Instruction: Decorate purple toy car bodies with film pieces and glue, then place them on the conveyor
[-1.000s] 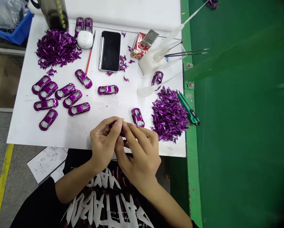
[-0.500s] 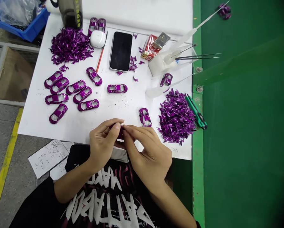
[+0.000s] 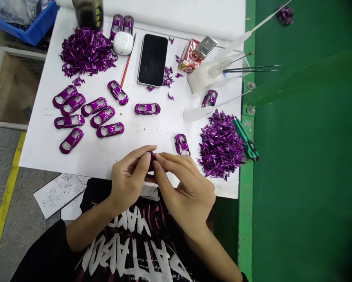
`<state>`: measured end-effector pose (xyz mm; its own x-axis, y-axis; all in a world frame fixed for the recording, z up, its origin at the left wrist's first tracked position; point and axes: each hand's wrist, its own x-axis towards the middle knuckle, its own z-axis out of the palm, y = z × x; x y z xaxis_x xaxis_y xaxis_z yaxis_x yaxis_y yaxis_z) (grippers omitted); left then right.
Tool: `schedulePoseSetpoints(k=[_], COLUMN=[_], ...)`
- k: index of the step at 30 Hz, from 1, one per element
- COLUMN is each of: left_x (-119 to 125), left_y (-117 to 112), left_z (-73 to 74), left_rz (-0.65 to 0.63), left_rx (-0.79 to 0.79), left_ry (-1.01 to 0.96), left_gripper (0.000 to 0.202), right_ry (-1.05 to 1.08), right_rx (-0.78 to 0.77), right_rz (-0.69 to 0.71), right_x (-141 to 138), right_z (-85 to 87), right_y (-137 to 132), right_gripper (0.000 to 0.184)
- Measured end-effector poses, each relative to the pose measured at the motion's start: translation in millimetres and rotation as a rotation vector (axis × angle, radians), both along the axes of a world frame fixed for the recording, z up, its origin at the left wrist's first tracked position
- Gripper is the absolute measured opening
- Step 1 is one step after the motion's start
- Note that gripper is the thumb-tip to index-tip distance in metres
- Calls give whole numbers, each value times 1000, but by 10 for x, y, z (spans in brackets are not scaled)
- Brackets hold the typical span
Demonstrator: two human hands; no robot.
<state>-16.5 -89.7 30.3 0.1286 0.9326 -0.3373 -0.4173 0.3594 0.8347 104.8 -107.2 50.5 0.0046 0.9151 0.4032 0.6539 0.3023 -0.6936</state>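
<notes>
My left hand [image 3: 129,178] and my right hand [image 3: 184,188] meet at the near edge of the white board [image 3: 40,145]. Both pinch a small purple toy car body [image 3: 151,159], mostly hidden by my fingers. Just beyond my right fingers lies another purple car body [image 3: 182,143]. A heap of small purple parts [image 3: 221,144] sits to the right of it. Several finished-looking purple car bodies [image 3: 88,117] lie in a group at the left.
A second purple heap [image 3: 86,53], a white earbud case [image 3: 123,42], a black phone [image 3: 153,59], a red pack [image 3: 190,56], tweezers [image 3: 252,69] and a green utility knife [image 3: 245,139] lie on the board. A green bench [image 3: 305,156] runs along the right. Papers [image 3: 60,192] stick out below.
The view has shifted slightly, so the board sits further right and higher. My hands stay together on the same small car body with only small finger movements.
</notes>
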Motion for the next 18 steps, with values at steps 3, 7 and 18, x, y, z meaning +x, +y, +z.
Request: schedulePoseSetpoints(k=[3,7,18], left_x=[4,-14,-457], left_y=[-1,-50,-499], left_z=[4,-22,-47], left_rz=[40,54,-228], left_rx=[44,54,239], left_ry=[60,125,243], left_gripper=[27,28,89], right_ry=[-37,-164,310], right_rx=[76,88,-545], right_rz=[-18,-18,249], right_x=[-62,-103,84], right_z=[-44,-81,173], right_y=[-16,-25,-128], right_gripper=[28,29,30])
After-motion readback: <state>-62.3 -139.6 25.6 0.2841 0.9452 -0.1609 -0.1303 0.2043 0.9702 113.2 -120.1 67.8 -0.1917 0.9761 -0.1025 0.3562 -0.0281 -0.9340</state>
